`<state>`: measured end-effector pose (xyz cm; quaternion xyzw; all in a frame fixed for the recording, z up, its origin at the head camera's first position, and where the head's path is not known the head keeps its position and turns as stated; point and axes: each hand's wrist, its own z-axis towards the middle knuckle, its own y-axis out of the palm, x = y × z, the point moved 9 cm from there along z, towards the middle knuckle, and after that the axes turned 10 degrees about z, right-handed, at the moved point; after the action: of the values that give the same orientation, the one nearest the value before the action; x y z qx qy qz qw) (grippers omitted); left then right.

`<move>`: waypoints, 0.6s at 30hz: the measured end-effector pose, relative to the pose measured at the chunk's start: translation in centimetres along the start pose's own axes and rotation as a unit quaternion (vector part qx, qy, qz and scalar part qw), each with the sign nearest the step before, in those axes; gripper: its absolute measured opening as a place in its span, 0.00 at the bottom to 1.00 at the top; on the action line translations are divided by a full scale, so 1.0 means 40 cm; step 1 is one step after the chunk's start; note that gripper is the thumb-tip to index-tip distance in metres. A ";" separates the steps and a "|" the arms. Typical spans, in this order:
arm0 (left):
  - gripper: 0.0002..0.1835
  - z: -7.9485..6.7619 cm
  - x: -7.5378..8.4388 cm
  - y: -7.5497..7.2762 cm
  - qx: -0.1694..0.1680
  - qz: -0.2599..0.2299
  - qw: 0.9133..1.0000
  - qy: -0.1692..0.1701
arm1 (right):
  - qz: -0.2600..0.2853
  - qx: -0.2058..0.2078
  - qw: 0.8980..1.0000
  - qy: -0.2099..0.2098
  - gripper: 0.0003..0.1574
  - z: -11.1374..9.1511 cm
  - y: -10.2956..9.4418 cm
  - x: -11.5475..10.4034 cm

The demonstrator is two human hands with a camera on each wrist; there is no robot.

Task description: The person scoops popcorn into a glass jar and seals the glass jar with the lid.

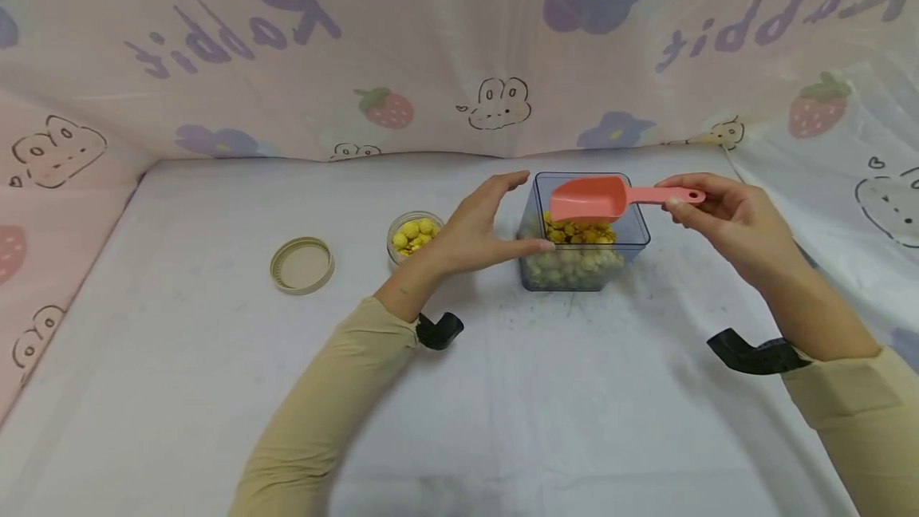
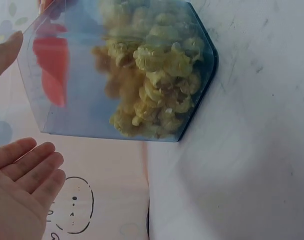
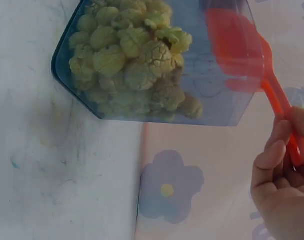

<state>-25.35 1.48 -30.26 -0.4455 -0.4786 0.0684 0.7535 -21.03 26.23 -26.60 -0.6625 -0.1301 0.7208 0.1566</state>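
Note:
My right hand (image 1: 739, 214) pinches the handle of a pink plastic scoop (image 1: 589, 198) between thumb and fingers. The scoop's bowl hangs at the mouth of a clear bluish square container (image 1: 585, 270), above the yellow popcorn (image 3: 137, 60) that fills its lower part. At the container's left side is my left hand (image 1: 477, 230), thumb and fingers spread apart. Its thumb tip lies right at the front rim in the head view. In the left wrist view the left fingers (image 2: 32, 165) are extended beside the container wall, the thumb near its rim.
Behind my left wrist stands a round clear jar (image 1: 412, 234) with yellow popcorn in it, partly hidden by the hand. Farther left a round beige lid (image 1: 302, 266) lies on the white table (image 1: 215, 389). A printed cloth (image 1: 431, 38) hangs along the back and sides.

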 end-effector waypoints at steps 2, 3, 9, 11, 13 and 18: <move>0.51 0.003 0.001 0.004 -0.003 0.000 1.000 -0.002 | -0.003 -0.005 1.000 -0.003 0.15 0.002 0.006 -0.002; 0.51 0.004 0.001 0.007 -0.004 0.000 1.000 -0.003 | -0.006 -0.009 1.000 -0.005 0.15 0.003 0.009 -0.003; 0.52 0.008 0.002 0.019 -0.012 0.002 1.000 -0.008 | -0.043 -0.028 0.999 -0.014 0.16 0.009 0.025 -0.010; 0.52 0.009 0.003 0.021 -0.013 0.001 1.000 -0.009 | -0.071 -0.033 0.997 -0.025 0.17 0.011 0.030 -0.016; 0.52 0.008 0.004 0.022 -0.014 -0.001 1.000 -0.009 | -0.093 -0.043 0.994 -0.043 0.17 0.012 0.039 -0.025; 0.52 0.009 0.004 0.023 -0.014 -0.005 1.000 -0.012 | -0.123 -0.066 0.983 -0.120 0.15 0.016 0.069 -0.060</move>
<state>-25.23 2.33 -30.80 -0.4531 -0.4902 0.0633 0.7419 -21.64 22.77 -25.44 -0.5590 -0.2758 0.7603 0.1829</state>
